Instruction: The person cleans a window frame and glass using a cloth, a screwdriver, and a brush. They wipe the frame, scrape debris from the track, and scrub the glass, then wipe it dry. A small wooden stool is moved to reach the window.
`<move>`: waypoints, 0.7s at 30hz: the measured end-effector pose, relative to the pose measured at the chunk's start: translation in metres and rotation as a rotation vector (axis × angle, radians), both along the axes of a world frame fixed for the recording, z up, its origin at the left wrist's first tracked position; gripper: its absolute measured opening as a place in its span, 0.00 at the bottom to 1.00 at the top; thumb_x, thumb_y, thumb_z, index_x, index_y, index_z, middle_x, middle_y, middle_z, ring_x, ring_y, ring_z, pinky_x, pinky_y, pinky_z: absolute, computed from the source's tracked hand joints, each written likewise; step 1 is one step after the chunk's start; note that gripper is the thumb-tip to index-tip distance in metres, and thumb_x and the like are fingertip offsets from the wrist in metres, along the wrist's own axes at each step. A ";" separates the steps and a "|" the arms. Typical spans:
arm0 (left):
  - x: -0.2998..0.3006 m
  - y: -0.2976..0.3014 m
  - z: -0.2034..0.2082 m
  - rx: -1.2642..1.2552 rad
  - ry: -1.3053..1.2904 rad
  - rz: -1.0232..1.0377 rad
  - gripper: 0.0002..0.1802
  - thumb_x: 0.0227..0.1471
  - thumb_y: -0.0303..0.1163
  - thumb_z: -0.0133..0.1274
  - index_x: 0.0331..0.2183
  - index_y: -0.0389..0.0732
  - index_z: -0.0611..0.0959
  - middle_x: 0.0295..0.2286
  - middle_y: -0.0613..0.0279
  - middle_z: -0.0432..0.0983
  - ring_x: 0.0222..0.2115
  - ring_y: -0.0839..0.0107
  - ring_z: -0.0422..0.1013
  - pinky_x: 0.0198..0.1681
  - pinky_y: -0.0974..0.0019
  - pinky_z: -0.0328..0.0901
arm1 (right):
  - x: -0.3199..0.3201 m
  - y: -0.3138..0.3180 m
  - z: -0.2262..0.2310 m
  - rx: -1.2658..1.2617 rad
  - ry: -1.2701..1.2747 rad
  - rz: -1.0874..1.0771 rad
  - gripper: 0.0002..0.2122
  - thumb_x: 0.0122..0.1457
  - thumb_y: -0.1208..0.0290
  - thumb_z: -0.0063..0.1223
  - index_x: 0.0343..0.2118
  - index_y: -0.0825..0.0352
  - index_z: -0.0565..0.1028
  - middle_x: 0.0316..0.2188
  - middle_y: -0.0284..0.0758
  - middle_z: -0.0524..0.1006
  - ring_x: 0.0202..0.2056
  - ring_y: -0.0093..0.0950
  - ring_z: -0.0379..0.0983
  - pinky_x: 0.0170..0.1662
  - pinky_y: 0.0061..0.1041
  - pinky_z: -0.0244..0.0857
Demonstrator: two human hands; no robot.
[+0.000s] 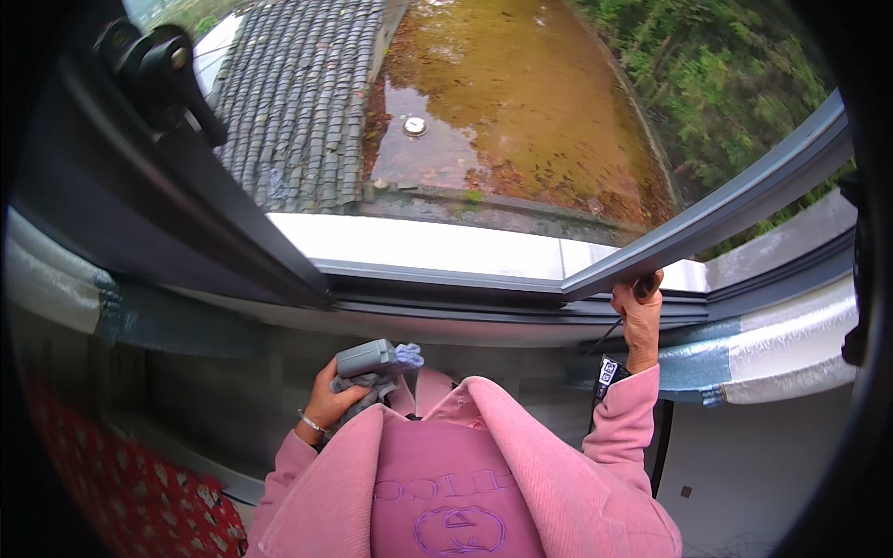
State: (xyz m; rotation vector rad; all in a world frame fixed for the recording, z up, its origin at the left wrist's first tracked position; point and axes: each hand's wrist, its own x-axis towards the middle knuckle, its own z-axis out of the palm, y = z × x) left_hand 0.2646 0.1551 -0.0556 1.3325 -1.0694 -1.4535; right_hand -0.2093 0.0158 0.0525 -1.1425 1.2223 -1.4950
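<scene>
My left hand (328, 402) is closed around a grey box-shaped device (366, 357) and a bunched grey cloth (374, 385), held in front of my chest. A pale blue-violet cloth (408, 355) pokes out beside the device. My right hand (638, 321) reaches forward and is wrapped around a dark window handle (644, 286) at the lower part of the window sash (735, 209). That sash stands swung outward at the right. A thin dark cord runs near my right wrist, where a black band with a white label sits.
The dark window frame (251, 246) rises at the left, with a black fitting (172, 79) on it. Curtains (791, 344) hang at both sides. Outside lie a white ledge (419, 246), a tiled roof (298, 102) and a wet flat roof (530, 102). A red patterned cloth (130, 484) is at lower left.
</scene>
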 end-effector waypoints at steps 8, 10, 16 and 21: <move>-0.018 -0.015 -0.016 0.020 -0.005 -0.062 0.28 0.41 0.22 0.60 0.49 0.36 0.76 0.44 0.59 0.77 0.45 0.69 0.73 0.51 0.65 0.66 | -0.038 0.036 -0.008 -0.172 0.068 -0.385 0.24 0.59 0.77 0.58 0.58 0.68 0.65 0.55 0.42 0.68 0.37 0.26 0.78 0.34 0.17 0.72; -0.024 -0.021 -0.020 0.015 0.037 -0.082 0.29 0.41 0.22 0.60 0.49 0.36 0.76 0.43 0.58 0.77 0.44 0.68 0.73 0.51 0.65 0.66 | -0.043 0.035 -0.012 -0.246 0.188 -0.477 0.22 0.59 0.78 0.58 0.57 0.68 0.66 0.54 0.40 0.69 0.40 0.23 0.76 0.37 0.18 0.73; -0.043 -0.036 -0.026 0.003 0.080 -0.132 0.30 0.38 0.21 0.56 0.49 0.37 0.77 0.42 0.60 0.78 0.43 0.70 0.73 0.50 0.66 0.66 | -0.050 0.029 -0.010 -0.256 0.689 -0.733 0.25 0.54 0.80 0.61 0.56 0.71 0.68 0.54 0.41 0.72 0.46 0.28 0.75 0.50 0.25 0.68; -0.064 -0.050 -0.026 0.058 0.092 -0.108 0.31 0.35 0.23 0.59 0.47 0.39 0.78 0.41 0.58 0.77 0.41 0.65 0.74 0.48 0.62 0.68 | -0.051 0.027 -0.005 -0.069 0.942 -0.815 0.27 0.53 0.76 0.61 0.57 0.71 0.67 0.57 0.50 0.68 0.53 0.46 0.71 0.54 0.34 0.67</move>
